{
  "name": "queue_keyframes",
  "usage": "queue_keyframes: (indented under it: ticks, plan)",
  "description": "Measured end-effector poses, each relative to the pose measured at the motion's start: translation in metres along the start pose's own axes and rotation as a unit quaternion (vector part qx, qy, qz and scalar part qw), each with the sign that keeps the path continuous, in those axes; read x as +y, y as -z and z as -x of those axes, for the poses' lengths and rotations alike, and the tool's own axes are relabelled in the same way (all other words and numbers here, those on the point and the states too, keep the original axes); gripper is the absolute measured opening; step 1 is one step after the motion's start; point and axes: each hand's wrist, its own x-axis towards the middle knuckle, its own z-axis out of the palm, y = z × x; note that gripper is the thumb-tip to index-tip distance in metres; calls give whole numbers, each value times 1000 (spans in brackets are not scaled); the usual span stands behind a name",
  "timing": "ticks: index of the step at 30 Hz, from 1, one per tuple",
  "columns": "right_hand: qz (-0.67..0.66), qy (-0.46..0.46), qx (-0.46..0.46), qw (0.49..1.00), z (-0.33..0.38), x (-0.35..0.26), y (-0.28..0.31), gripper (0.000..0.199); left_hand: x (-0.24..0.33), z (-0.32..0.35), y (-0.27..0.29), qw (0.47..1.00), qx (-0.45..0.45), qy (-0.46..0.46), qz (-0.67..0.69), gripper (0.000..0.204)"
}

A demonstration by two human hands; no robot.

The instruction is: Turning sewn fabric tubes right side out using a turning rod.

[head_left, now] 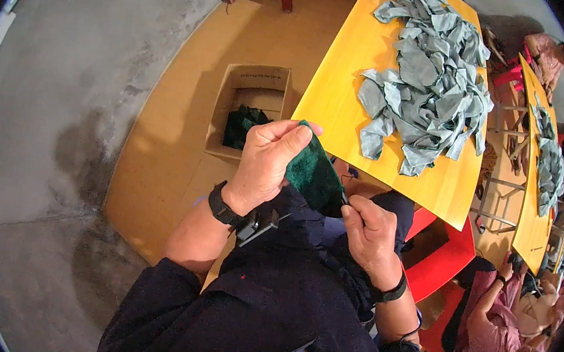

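Note:
A dark green piece of plush cloth [315, 176] is stretched between my hands above my lap. My left hand [271, 158] pinches its upper corner between thumb and forefinger. At the cloth's lower right corner, my right hand [370, 235] is closed. A small dark tip shows by its thumb, but most of what it grips is hidden in the fingers. Left of the table an open cardboard box [218, 118] stands on the floor with more dark green cloth [240, 129] inside.
A yellow table [324, 105] at my right front bears a heap of grey-green cloth pieces [429, 88]. Beside my right leg is a red plastic stool [448, 262]. Further right, people [486, 328] sit at other yellow tables [531, 216]. A grey wall [78, 86] runs along the left.

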Motion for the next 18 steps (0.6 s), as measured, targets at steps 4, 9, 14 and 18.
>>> queue_keyframes:
  ticks: [4,9,14,18]
  plan:
    - [-3,-11,6,1000,2,-2,-4,6,-6,2,-4,999,17,-25,-11,19]
    - [-4,1,1,1000,-1,-1,0,6,1,2,-2,999,9,-20,-40,16]
    - [-289,-144,-51,945,10,7,-18,18,-6,-4,14,995,-43,-11,-84,16]
    - [-408,-288,-110,859,4,-10,-9,17,1,0,8,995,-37,-17,-86,17]
